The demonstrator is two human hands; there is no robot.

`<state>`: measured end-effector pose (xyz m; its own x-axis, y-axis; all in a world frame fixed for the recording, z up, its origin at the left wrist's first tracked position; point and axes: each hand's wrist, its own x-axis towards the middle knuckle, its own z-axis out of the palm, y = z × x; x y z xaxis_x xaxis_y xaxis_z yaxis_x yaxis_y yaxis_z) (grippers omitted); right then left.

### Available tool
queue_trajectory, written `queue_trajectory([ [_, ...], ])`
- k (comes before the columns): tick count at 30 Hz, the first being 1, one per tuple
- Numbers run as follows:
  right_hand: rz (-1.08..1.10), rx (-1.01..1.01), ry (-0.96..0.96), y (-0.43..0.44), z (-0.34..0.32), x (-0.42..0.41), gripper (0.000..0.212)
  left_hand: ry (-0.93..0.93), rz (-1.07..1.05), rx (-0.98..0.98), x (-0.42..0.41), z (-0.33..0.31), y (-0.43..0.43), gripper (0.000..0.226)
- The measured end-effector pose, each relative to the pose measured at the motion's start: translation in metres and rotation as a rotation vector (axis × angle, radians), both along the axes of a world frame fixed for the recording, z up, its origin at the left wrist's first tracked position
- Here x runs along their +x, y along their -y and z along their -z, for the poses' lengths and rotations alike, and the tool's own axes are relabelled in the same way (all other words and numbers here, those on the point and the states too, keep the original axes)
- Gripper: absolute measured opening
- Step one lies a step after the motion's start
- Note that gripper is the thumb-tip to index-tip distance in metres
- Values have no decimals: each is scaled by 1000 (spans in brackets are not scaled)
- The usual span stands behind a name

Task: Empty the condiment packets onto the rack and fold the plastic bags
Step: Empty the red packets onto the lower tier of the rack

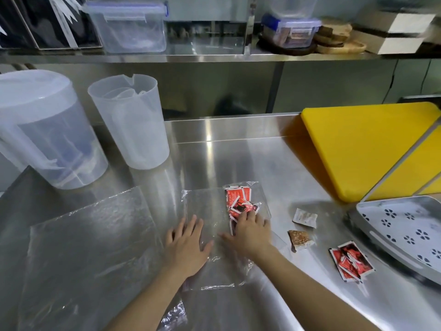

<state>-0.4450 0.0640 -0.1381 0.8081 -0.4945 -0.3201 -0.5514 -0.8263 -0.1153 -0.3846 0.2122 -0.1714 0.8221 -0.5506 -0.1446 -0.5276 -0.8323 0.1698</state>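
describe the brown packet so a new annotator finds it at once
Start at the grey perforated tray on the right of the steel counter. Left of it lie loose packets; the brown packet sits just right of the right hand. It is the only brown one: a pale packet lies behind it, red packets nearer the tray.

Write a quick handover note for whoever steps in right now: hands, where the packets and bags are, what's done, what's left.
Left hand: open, flat on the small bag, pinning it to the counter.
Right hand: open, fingers on the red packets that show through that bag's far end.
Large bag: flat on the left, looks empty, not folded.
Loose on the counter: red pile, brown packet, pale packet.
Tray on the right: no packets visible on it.
Left: empty the small bag, move all packets onto the tray, fold both bags.
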Motion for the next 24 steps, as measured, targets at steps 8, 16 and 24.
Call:
queue_trajectory([
  [8, 31, -46, 212, 4, 2, -7, 32, -5, -25, -23, 0, 4, 1, 69],
  [16, 714, 895, 768, 67, -31, -16, 14, 198, 29, -117, 16, 14, -16, 29],
  [24, 843, 1174, 483, 116, -9, -73, 14, 76, -271, -313, 19, -15, -19, 21],
])
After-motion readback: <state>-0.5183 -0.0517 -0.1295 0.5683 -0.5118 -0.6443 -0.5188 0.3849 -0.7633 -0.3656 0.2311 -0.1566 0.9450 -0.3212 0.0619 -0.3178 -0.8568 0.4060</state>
